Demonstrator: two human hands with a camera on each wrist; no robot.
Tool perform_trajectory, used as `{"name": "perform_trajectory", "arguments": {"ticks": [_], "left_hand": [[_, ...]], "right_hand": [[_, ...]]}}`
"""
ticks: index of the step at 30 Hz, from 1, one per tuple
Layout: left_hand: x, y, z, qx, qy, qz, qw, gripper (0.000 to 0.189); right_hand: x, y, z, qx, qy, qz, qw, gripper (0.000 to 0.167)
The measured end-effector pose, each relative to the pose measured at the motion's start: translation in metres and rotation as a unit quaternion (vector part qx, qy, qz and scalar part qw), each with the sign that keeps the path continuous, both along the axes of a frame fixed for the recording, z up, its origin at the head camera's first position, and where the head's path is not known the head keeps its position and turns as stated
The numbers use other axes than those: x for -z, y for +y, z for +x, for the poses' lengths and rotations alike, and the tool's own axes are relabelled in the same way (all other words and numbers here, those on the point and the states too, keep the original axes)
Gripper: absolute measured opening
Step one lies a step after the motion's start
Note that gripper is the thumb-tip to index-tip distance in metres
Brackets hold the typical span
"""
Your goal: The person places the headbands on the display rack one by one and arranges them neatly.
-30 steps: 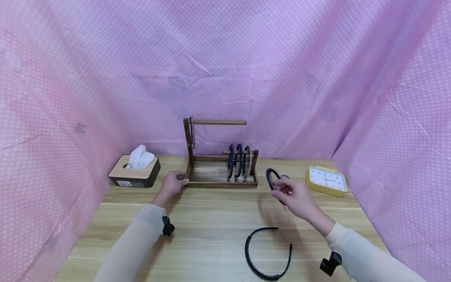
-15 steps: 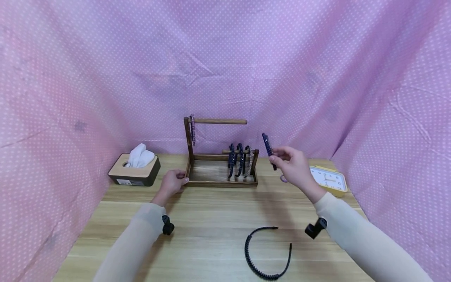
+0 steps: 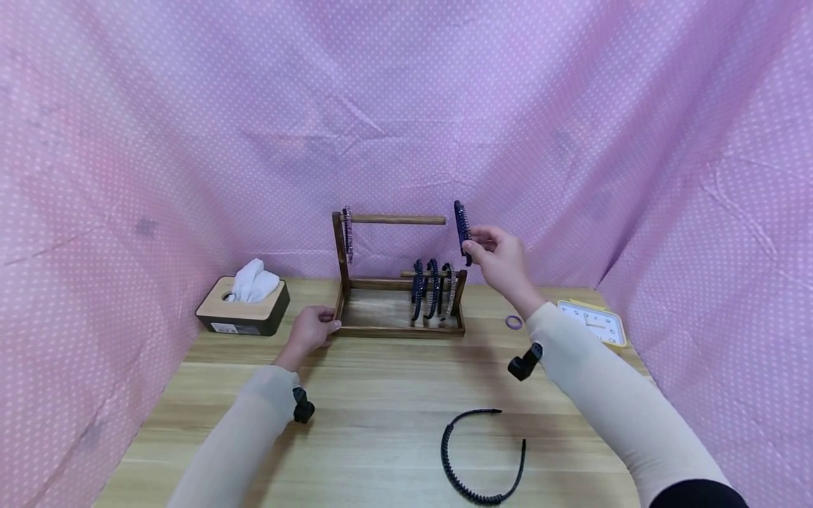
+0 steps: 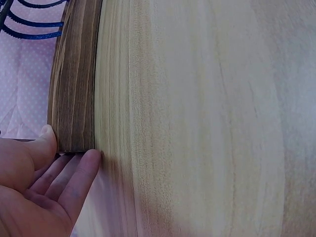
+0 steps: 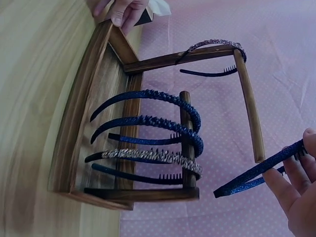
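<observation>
My right hand [image 3: 502,261] pinches a dark blue toothed headband [image 3: 461,229] in the air, just right of the free end of the upper bar of the wooden headband stand [image 3: 400,332]. My left hand [image 3: 310,330] grips the stand's front left corner between thumb and fingers. On the stand's lower bar hang two dark blue headbands [image 3: 433,289] and a silver-beaded headband [image 5: 148,155]; a pinkish beaded headband [image 3: 348,236] hangs at the upper bar's post end. A black headband [image 3: 447,458] lies in front of the stand, toward its right; a small purple ring [image 3: 514,322] and a yellow clock [image 3: 593,323] lie to its right, a tissue box [image 3: 241,310] to its left.
</observation>
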State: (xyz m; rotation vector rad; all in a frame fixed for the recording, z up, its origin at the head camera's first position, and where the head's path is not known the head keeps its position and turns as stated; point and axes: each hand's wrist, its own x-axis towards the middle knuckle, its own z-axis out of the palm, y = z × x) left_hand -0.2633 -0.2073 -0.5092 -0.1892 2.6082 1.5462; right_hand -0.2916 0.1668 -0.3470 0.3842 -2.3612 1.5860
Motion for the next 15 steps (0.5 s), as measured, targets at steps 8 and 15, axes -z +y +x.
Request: {"name": "perform_trajectory", "arguments": {"ticks": [8, 15], "left_hand": [[-0.001, 0.001, 0.001, 0.001, 0.001, -0.006, 1.0000, 0.039], [-0.001, 0.000, 0.001, -0.002, 0.003, -0.001, 1.0000, 0.039]], "right_hand": [[-0.004, -0.034, -0.016, -0.012, -0.013, -0.029, 0.9994, 0.030], [0.000, -0.077, -0.026, -0.020, -0.036, -0.077, 0.9962, 0.029]]}}
